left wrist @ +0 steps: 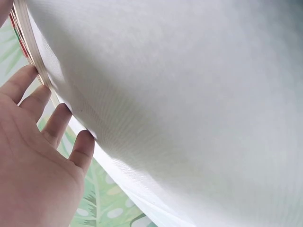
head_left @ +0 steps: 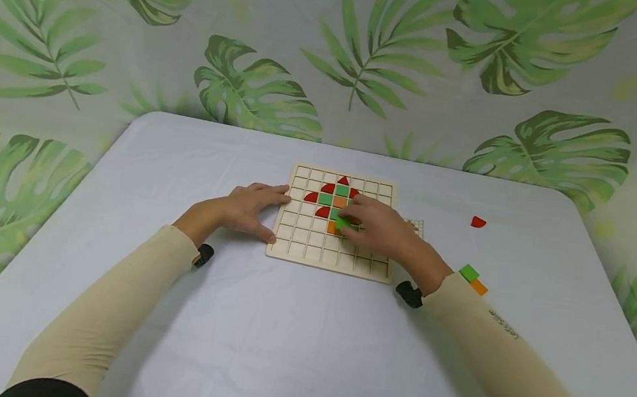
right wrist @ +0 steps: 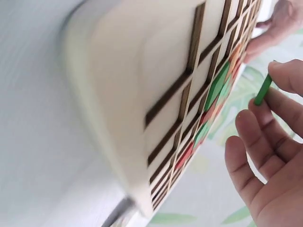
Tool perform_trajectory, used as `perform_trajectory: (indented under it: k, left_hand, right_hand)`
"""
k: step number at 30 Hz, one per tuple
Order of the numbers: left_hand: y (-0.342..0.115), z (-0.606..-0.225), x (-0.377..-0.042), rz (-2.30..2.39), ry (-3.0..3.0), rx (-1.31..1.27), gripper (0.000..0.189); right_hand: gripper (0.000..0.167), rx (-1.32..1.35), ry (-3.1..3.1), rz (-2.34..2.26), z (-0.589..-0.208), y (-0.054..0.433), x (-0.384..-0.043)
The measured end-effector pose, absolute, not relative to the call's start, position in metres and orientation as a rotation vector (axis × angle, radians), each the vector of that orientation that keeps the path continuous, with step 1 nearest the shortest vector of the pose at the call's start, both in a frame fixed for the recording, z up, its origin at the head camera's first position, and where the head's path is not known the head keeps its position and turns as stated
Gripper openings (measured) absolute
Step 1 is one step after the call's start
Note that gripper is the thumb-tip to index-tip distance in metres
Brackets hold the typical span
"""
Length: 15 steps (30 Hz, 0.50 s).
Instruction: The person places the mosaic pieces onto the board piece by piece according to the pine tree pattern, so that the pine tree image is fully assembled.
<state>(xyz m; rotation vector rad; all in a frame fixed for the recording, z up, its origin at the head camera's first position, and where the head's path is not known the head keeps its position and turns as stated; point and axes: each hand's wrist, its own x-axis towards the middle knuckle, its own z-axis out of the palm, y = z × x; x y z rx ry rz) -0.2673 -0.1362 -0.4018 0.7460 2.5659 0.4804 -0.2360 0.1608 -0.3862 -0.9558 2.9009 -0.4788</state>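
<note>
A square wooden grid board (head_left: 301, 249) lies on the white table. Red, green and orange tiles fill cells in its upper and middle part, with a red triangle (head_left: 343, 180) at the top. My right hand (head_left: 383, 227) is over the board, pinching a green square tile (right wrist: 263, 90) between thumb and fingertip; its other fingers are bent loosely. Below that tile, an orange tile (head_left: 331, 227) shows beside the hand. At the board's left edge, my left hand (head_left: 249, 209) rests with spread fingers, thumb near the lower corner. In the left wrist view its fingertips (left wrist: 84, 142) touch along the edge.
Right of the board lie a red quarter-round tile (head_left: 477, 222), a green tile (head_left: 468, 272) and an orange tile (head_left: 479, 287). A small gridded card (head_left: 415, 226) is partly hidden behind my right hand. Leaf-print cloth (head_left: 369, 67) hangs behind the table.
</note>
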Motion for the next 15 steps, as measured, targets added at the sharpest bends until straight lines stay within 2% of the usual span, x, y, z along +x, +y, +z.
perform_trajectory:
  k: [7,15]
  left_hand:
    - [-0.137,-0.403,-0.267,0.467,2.569,0.76,0.089]
    - [-0.137,-0.402,-0.267,0.462,2.572,0.775,0.089]
  right_hand:
    - [0.031,-0.961,2.865,-0.554,-0.393,0.143,-0.237]
    - [0.022,-0.899,2.884,-0.539,-0.4,0.129,-0.242]
